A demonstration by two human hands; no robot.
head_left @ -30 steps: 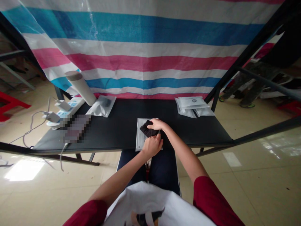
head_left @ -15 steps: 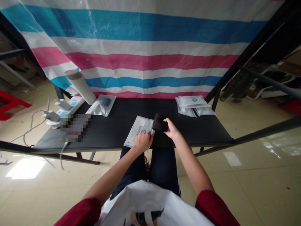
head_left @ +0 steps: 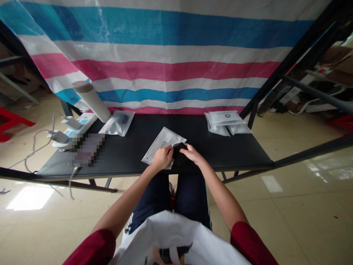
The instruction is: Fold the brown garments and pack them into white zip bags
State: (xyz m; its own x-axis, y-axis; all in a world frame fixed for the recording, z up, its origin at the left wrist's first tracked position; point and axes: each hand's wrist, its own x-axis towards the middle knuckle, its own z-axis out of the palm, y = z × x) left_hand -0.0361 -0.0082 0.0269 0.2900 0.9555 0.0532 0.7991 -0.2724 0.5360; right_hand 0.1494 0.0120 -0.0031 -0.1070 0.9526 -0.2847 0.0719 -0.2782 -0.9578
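On the black table near its front edge lies a frosted plastic bag with dark lettering, turned at a slant. My left hand is closed on the bag's right side, its fingers curled. A folded piece of black cloth sits at the bag's right edge, overlapping it in view. My right hand grips this cloth from the right, thumb and fingers closed on it. Whether part of the cloth is inside the bag I cannot tell, as my left hand hides that spot.
Several filled frosted bags are stacked at the back right. Another filled bag lies at the back left beside a pale bottle. A power strip with chargers and a blurred-out device on a cable occupy the left end.
My right hand has brought the black cloth left and nearer, against the bag. The bag has turned clockwise and my left hand has moved slightly left and up with it.
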